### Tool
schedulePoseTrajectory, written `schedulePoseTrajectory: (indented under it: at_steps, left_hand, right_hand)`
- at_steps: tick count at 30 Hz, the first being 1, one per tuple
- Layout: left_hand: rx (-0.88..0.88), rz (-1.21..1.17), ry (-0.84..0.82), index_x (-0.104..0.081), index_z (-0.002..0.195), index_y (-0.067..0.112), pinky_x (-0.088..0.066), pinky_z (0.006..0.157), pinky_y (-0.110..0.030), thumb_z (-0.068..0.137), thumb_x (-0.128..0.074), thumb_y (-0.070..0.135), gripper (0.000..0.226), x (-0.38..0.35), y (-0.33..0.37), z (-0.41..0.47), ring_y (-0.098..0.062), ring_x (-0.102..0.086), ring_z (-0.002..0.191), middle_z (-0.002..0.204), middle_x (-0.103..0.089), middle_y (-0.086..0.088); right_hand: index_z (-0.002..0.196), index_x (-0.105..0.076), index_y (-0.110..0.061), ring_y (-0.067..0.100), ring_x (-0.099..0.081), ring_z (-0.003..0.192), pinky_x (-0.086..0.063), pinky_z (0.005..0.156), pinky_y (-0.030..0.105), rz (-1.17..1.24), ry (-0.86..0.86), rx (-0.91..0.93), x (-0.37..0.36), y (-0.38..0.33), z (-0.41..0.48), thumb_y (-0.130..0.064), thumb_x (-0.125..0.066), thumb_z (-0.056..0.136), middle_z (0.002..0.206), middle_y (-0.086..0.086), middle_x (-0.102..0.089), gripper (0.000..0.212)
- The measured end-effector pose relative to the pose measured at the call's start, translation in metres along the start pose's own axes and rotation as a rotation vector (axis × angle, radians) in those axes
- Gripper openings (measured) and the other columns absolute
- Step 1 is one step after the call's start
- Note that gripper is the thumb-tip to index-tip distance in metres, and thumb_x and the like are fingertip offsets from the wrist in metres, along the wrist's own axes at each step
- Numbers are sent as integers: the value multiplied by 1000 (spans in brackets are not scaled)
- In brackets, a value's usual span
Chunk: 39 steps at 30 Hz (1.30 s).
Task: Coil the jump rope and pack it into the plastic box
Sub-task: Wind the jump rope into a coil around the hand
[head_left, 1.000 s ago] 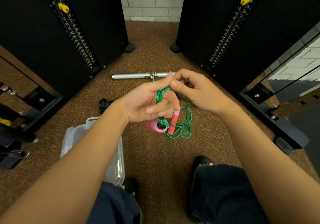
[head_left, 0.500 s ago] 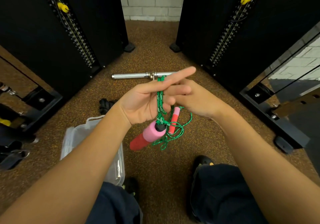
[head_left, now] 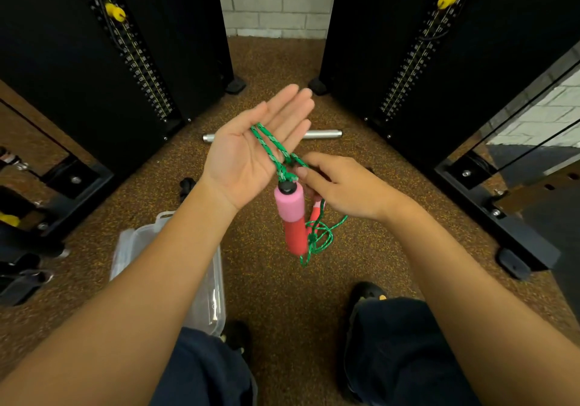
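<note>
Here my left hand [head_left: 251,154] lies flat and unclenched, green rope [head_left: 271,147] draped across its palm. My right hand [head_left: 342,186] pinches the rope at four o'clock from that palm, the pink handle [head_left: 292,217] dangling below.

a gym: weight stacks [head_left: 131,57], rubber floor [head_left: 276,70].

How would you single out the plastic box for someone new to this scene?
Start at the brown speckled floor between the two black weight machines. Under the left forearm, beside the left knee, lies the plastic box. It is the only clear, see-through thing there.

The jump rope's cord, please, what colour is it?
Green with paler flecks, in the head view: cord.
</note>
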State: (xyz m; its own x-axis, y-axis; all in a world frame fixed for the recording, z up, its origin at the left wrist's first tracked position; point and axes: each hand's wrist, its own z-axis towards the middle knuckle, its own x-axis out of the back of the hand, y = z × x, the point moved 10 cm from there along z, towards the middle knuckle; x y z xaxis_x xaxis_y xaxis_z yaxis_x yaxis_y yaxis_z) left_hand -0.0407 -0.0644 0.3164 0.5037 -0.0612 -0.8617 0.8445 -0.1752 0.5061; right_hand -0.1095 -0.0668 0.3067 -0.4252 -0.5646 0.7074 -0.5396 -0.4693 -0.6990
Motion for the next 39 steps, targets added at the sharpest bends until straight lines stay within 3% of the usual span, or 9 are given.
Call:
schedulePoseTrajectory:
  at_steps: [5,10,16,21,25,28,33,36,39]
  left_hand:
    - [-111,189,232,-48,128,4,-41,104,-33,98,-30,20,39,27,19,-1,-23,-52,123,128,-57,-12]
    - [-83,525,335,-49,129,11,-38,107,-31,100,-28,25,39,36,19,-2,-18,-50,124,133,-54,-7]
    - [303,1199,163,-68,82,1,-45,95,-47,92,-42,35,43,35,-34,-3,-24,-60,73,60,-65,-6]
    - [498,1026,-25,-68,55,14,-50,91,-32,93,-11,56,80,10,-57,-16,-14,-41,35,30,-34,3]
    - [569,804,-176,-61,47,6,-51,84,-30,84,-20,63,79,-3,-68,-23,-10,-32,25,25,-28,5]
    - [584,653,-256,-64,47,8,-51,83,-27,82,-28,61,73,-14,-69,-27,-7,-33,25,24,-32,8]
    - [491,314,-433,-72,78,2,-45,99,-32,93,-39,43,55,-39,-60,-28,-8,-52,37,33,-48,5]
    - [369,65,-388,-64,100,-8,-36,106,-38,95,-41,24,40,-40,-41,-18,-21,-64,58,62,-67,-13]
    - [254,10,-282,-63,106,-7,-36,107,-38,89,-44,13,33,-28,-25,-9,-31,-68,91,91,-72,-19]
  right_hand:
    - [105,-59,-15,-1,-43,57,-34,57,9,-124,4,45,-2,-6,-1,-28,-47,94,63,-16,-43,21]
    - [89,-64,-14,-3,-42,57,-33,60,11,-195,51,187,8,-27,-6,-26,-57,89,60,-12,-45,14]
    - [80,-64,-26,1,-47,66,-42,74,35,-217,190,248,29,-32,-7,-52,-56,75,66,-14,-52,28]
    - [72,-57,-17,3,-43,59,-34,64,23,-95,259,204,48,-21,-10,-50,-68,70,62,-10,-46,35]
    - [77,-59,-6,8,-45,65,-35,62,18,74,207,197,46,-19,-10,-33,-68,78,68,-2,-54,29]
    - [77,-58,-12,0,-45,66,-35,63,13,151,194,176,41,-16,-9,-32,-61,83,68,-11,-51,21]
    - [72,-54,-31,0,-49,62,-36,60,15,176,154,72,29,-1,-6,-33,-46,94,65,-13,-53,23]
    - [95,-62,-10,18,-62,86,-41,72,25,24,60,17,14,5,-5,-32,-38,97,90,7,-68,32]
    - [101,-57,-9,25,-59,86,-30,66,22,-128,-7,-10,4,8,-4,-25,-34,99,89,6,-63,28]
